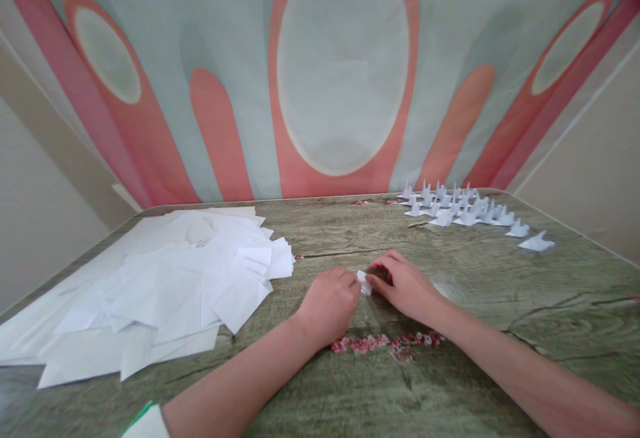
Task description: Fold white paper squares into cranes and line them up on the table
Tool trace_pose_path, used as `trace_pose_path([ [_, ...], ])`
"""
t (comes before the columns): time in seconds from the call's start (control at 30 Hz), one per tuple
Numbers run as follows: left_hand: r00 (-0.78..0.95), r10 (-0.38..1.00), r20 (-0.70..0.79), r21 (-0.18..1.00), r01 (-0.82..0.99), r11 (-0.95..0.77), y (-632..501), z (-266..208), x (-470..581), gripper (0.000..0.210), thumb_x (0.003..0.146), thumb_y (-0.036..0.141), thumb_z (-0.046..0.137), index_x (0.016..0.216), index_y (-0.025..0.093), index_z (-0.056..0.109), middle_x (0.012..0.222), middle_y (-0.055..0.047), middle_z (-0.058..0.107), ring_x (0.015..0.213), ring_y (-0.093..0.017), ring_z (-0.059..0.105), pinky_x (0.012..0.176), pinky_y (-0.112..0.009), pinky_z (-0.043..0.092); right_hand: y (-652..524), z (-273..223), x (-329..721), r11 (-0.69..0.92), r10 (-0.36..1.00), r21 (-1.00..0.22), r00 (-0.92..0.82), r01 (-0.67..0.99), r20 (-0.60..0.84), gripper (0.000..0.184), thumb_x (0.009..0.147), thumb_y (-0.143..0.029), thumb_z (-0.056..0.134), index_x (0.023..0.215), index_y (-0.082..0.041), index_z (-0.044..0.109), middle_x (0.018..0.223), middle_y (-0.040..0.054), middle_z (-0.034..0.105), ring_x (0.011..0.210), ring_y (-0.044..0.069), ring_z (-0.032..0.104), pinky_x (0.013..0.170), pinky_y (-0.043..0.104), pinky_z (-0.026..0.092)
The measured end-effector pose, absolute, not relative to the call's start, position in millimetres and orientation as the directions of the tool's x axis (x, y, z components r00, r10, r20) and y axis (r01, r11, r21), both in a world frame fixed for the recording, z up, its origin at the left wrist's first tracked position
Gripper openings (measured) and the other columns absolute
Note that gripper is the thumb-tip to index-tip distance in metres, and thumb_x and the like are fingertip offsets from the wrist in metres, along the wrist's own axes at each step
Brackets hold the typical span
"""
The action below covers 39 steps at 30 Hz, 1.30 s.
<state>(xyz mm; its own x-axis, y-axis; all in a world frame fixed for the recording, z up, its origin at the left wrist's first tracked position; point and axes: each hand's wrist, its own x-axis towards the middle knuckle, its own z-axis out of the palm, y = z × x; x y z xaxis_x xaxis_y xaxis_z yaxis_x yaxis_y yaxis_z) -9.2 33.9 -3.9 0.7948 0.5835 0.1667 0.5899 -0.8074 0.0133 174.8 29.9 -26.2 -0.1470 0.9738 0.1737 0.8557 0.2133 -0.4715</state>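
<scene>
A small folded piece of white paper [365, 283] is held between my two hands, just above the middle of the table. My left hand [333, 301] is closed, its fingers pinching the paper's left side. From the other side, the thumb and fingers of my right hand [403, 285] pinch the paper's right edge. The fingers cover part of the paper, so its full shape is hidden. Several folded white paper cranes [467, 217] stand in rows at the back right, beyond my right hand.
To the left lies a wide, loose pile of white paper sheets [165, 291], some overlapping at its right edge. The wood-patterned tabletop [500, 278] carries printed pink blossoms [370, 343]. Behind its far edge hangs a grey and coral patterned backdrop [345, 185].
</scene>
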Motion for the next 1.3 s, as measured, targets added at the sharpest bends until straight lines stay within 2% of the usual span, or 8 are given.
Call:
trace_pose_path([
  [0.23,0.708,0.653,0.268,0.234,0.61,-0.757,41.5,-12.6,-13.3,0.022,0.082,0.013,0.046,0.098,0.017,0.06,0.094,-0.006,0.062,0.091,-0.019,0.054,0.084,-0.033,0.044,17.3,-21.3,163.5,0.248,0.962,-0.401,-0.177,0.882,0.205,0.021,0.074,-0.034,0.062,0.087,-0.018,0.059,0.087,0.0053,0.054,0.086,0.021,0.052,0.076,0.032,0.04],
  [0.37,0.634,0.702,0.324,0.376,0.594,-0.711,45.9,-15.0,-14.8,0.023,0.082,0.024,0.052,0.104,0.017,0.057,0.1,-0.006,0.061,0.096,-0.019,0.054,0.086,-0.035,0.044,18.6,-26.2,163.0,0.234,0.967,-0.474,-0.153,0.849,0.203,0.021,0.073,-0.032,0.063,0.086,-0.018,0.056,0.085,0.0047,0.055,0.083,0.02,0.052,0.073,0.032,0.04],
  [0.5,0.632,0.702,0.327,0.441,0.555,-0.705,47.7,-17.7,-16.0,0.026,0.081,0.024,0.055,0.106,0.018,0.056,0.105,-0.006,0.061,0.1,-0.019,0.054,0.089,-0.035,0.042,19.7,-29.9,160.7,0.231,0.97,-0.577,-0.135,0.783,0.204,0.022,0.073,-0.029,0.063,0.09,-0.018,0.053,0.084,0.0035,0.059,0.082,0.02,0.054,0.072,0.033,0.04],
  [0.7,0.586,0.75,0.308,0.614,0.479,-0.627,48.5,-17.2,-17.1,0.035,0.08,0.024,0.057,0.115,0.02,0.054,0.097,-0.004,0.065,0.088,-0.017,0.059,0.083,-0.031,0.046,16.2,-32.7,158.1,0.278,0.96,-0.708,-0.155,0.649,0.234,0.029,0.077,-0.016,0.053,0.105,-0.02,0.046,0.09,0.0025,0.061,0.081,0.018,0.057,0.073,0.032,0.043],
  [0.9,0.508,0.816,0.278,0.787,0.367,-0.496,55.1,-12.4,-18.1,0.015,0.081,0.026,0.056,0.084,0.016,0.066,0.08,-0.002,0.067,0.073,-0.014,0.06,0.069,-0.025,0.047,13.8,-29.1,157.2,0.354,0.93,-0.706,-0.151,0.613,0.336,0.024,0.077,-0.018,0.053,0.101,-0.021,0.047,0.089,0.0029,0.061,0.08,0.018,0.058,0.073,0.032,0.045],
  [1.03,0.46,0.856,0.238,0.844,0.338,-0.416,59.0,-15.4,-18.0,0.016,0.08,0.027,0.056,0.08,0.013,0.063,0.071,-0.001,0.064,0.062,-0.011,0.056,0.059,-0.021,0.044,12.8,-24.8,155.9,0.347,0.928,-0.769,-0.078,0.537,0.365,0.023,0.08,-0.018,0.049,0.103,-0.02,0.047,0.087,0.0033,0.06,0.078,0.017,0.058,0.074,0.031,0.046],
  [1.17,0.465,0.853,0.239,0.84,0.342,-0.422,58.0,-14.2,-17.2,0.015,0.079,0.027,0.058,0.082,0.013,0.062,0.074,-0.001,0.064,0.063,-0.011,0.056,0.059,-0.021,0.044,14.2,-24.5,158.4,0.415,0.882,-0.698,-0.069,0.584,0.466,0.019,0.082,-0.019,0.049,0.101,-0.02,0.049,0.089,0.0047,0.06,0.08,0.018,0.056,0.074,0.032,0.046],
  [1.3,0.47,0.81,0.351,0.79,0.316,-0.526,52.7,-5.8,-17.5,0.022,0.073,0.025,0.066,0.092,0.016,0.063,0.093,-0.004,0.065,0.088,-0.016,0.058,0.079,-0.026,0.045,16.4,-23.3,164.3,0.575,0.77,-0.439,-0.275,0.691,0.576,0.016,0.085,-0.014,0.043,0.093,-0.019,0.055,0.087,0.0058,0.06,0.084,0.019,0.052,0.077,0.035,0.042],
])
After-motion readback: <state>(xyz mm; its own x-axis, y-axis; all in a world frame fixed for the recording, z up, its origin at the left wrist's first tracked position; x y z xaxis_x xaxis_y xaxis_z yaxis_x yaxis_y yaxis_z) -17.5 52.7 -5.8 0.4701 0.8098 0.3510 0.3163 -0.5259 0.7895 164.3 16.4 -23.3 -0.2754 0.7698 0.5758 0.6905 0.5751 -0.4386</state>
